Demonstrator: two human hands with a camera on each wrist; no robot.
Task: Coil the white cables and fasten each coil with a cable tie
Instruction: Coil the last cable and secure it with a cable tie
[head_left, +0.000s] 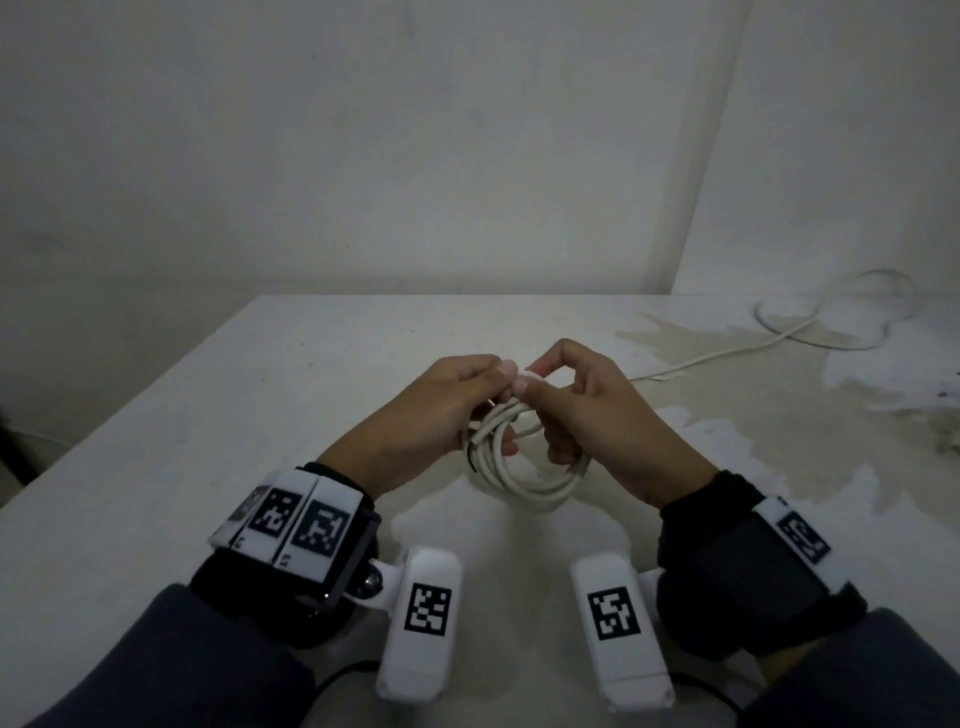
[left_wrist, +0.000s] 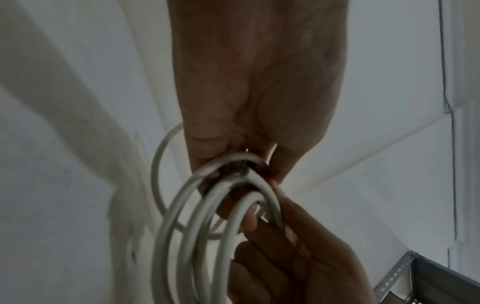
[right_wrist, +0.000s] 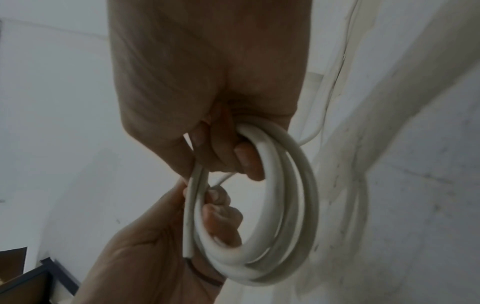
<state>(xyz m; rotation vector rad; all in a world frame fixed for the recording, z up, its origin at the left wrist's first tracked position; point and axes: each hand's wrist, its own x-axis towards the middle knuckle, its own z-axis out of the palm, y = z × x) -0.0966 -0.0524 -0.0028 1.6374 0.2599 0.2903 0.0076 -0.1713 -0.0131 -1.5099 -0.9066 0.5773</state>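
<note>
A white cable coil (head_left: 524, 475) of several loops hangs just above the white table (head_left: 260, 395) in the middle of the head view. My left hand (head_left: 470, 402) grips the coil's left side, its fingers curled through the loops. My right hand (head_left: 563, 400) grips the right side and pinches the top of the coil beside the left thumb. In the right wrist view the coil (right_wrist: 298, 195) runs through both hands, and its cut end (right_wrist: 187, 252) lies against the left palm. A thin white strand (right_wrist: 225, 177) shows between the fingers; I cannot tell what it is. The left wrist view shows the coil (left_wrist: 182, 236).
A second white cable (head_left: 810, 325) lies loose on the table at the back right, across a stained patch (head_left: 753, 405). A wall stands behind the table, whose left edge runs diagonally. A metal shelf frame (left_wrist: 394, 277) and a dark box (right_wrist: 26, 283) show at the frames' edges.
</note>
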